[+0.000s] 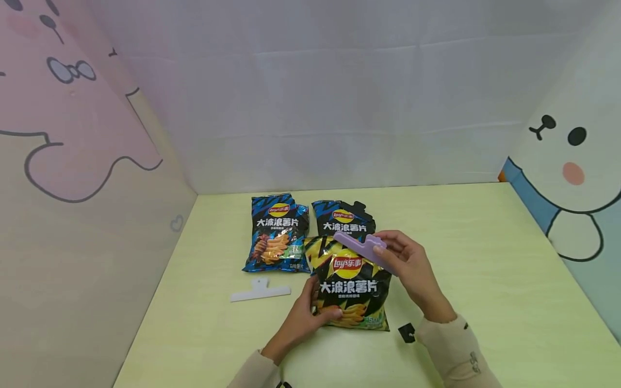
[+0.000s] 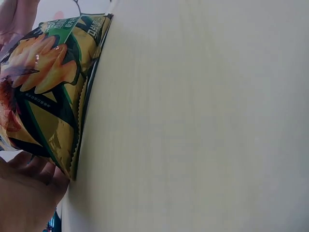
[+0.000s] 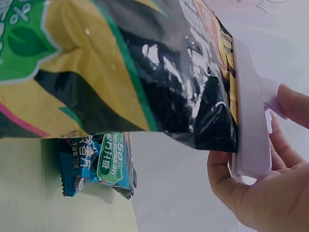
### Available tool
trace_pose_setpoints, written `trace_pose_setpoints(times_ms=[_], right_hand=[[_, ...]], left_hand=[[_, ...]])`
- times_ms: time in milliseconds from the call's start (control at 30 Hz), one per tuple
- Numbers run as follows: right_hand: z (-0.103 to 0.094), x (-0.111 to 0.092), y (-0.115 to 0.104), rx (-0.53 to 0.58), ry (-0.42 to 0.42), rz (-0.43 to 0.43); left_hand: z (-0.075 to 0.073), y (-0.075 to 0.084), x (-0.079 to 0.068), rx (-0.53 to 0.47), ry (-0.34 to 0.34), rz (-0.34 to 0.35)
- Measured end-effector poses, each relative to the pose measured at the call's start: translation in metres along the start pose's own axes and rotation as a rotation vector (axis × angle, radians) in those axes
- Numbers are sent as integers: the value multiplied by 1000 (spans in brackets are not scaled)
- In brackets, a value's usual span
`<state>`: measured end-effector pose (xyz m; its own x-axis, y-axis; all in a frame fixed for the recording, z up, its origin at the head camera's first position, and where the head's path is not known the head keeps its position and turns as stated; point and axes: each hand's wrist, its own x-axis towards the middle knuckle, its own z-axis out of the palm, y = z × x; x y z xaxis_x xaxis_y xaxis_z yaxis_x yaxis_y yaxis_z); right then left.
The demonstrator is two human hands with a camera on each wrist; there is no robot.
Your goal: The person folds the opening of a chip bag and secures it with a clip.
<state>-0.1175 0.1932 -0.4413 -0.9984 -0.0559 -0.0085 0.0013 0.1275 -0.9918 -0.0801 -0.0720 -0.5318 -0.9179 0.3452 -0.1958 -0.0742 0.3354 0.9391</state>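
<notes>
You have the yellow and black chip bag (image 1: 348, 288) up in your two hands, over the middle of the desk (image 1: 495, 258), about halfway between its left and right edges. Your left hand (image 1: 304, 317) grips the low left side, thumb on the front and fingers behind. Your right hand (image 1: 411, 269) pinches a purple clip (image 1: 361, 247) that lies along the top edge of the bag.

The bag looks puffy, so it should be light and soft. The shiny skin may be slippery, and the chips inside could break if you squeeze hard. The low side, where your left thumb is, seems a good place to hold. The clip looks hard and stiff, and its raised handle is the best spot to pinch.

Toward the back edge of the desk lie two blue bags: one on the left (image 1: 277, 234), and one behind yours (image 1: 342, 220) with what looks like a black clip (image 1: 358, 209) on its top right corner. A white clip (image 1: 260, 291) lies nearer the left edge.

You can't see the bottom of that back bag, because yours covers it. Most of your left fingers are hidden too. I can't tell if the purple clip bites the bag yet. The desk's front edge is cut off. The small black thing (image 1: 406, 332) by your right sleeve (image 1: 453, 347) is hard to make out.
</notes>
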Motion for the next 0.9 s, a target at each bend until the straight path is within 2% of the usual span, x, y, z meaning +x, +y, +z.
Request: trace_pose_setpoints(times_ms=[100,267,500,900], right_hand=[[-1,0,1,-10,5,-3],[-2,0,1,-23,13,2],[-2,2,1,-29,24,-4],[-7,2,-5,-45,70,-2]], left_hand=[[1,0,1,37,-16,-23],[0,3,3,61,-48,-4],[-1,2,3,78,-48,25],[-2,12,5,89,-52,21]])
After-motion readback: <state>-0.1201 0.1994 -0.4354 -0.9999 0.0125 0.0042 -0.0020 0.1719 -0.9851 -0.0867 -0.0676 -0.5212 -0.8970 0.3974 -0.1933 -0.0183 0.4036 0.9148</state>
